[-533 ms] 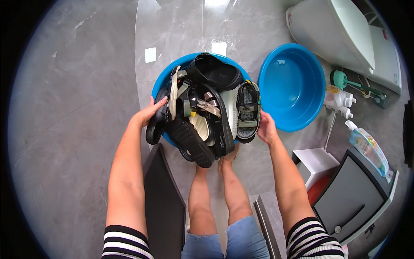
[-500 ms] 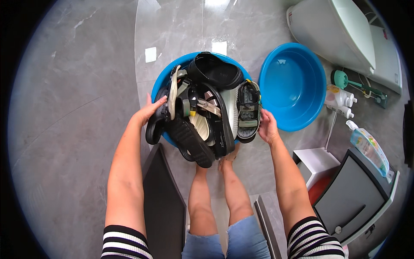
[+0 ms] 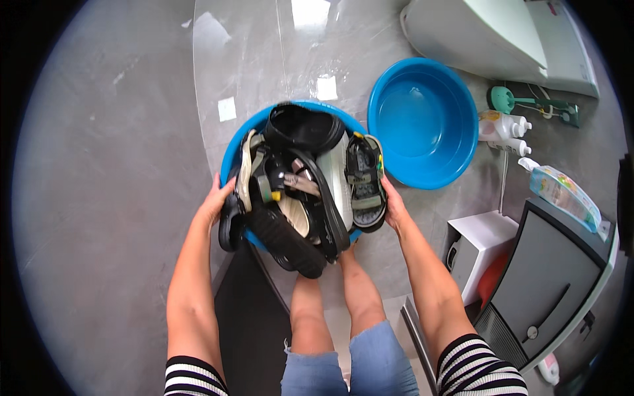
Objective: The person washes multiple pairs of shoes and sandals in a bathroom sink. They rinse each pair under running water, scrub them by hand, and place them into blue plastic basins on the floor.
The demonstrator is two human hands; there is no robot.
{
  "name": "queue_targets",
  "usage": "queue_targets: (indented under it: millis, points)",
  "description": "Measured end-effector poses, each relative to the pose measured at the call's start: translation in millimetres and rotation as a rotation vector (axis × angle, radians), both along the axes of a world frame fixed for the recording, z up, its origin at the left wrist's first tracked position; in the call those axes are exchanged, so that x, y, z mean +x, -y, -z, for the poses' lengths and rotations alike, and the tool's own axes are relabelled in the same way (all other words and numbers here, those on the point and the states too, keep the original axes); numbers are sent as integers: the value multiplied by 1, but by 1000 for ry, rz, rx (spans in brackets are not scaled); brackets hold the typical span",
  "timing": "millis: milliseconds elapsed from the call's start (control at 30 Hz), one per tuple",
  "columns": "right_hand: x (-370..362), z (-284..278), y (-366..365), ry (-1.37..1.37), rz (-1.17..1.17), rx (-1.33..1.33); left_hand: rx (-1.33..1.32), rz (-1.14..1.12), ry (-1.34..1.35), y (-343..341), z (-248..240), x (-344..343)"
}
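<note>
A round blue basin (image 3: 239, 140) is heaped with footwear in front of my legs. On its left side my left hand (image 3: 216, 200) grips the edge beside a black shoe, thumb uppermost and the other fingers partly hidden. My right hand (image 3: 393, 206) holds the opposite side, next to a black and grey strapped sandal (image 3: 365, 178); its fingertips are out of sight. A black clog (image 3: 304, 129) lies at the far end of the heap. Nearer me, a dark-soled shoe (image 3: 285, 239) sticks out over the rim. Several other sandals and shoes overlap in the middle.
A second blue basin (image 3: 422, 119) stands on the grey tiled floor to the right. Beyond it are a white toilet (image 3: 472, 36), a green brush (image 3: 503, 99) and white bottles (image 3: 500, 127). A grey-and-white cabinet (image 3: 535, 284) carries a clear bottle (image 3: 564, 191). A dark panel (image 3: 251, 310) is by my left leg.
The basin of footwear has come nearer my legs, with both hands moving along with it. My right hand now sits closer against its side. The whole view has also shifted slightly.
</note>
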State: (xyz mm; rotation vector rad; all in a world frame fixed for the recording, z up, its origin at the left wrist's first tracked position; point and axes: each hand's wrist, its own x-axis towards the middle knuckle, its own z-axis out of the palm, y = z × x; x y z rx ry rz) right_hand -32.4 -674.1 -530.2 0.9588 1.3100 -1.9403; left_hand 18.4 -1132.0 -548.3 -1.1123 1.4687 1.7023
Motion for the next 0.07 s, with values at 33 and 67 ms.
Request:
queue_targets:
  millis: [33, 67]
  points:
    - [-1, -12, 5, 17, -8, -3, -58, 66, 39, 5, -4, -3]
    - [-2, -23, 10, -59, -43, -35, -60, 83, 24, 13, -5, -16]
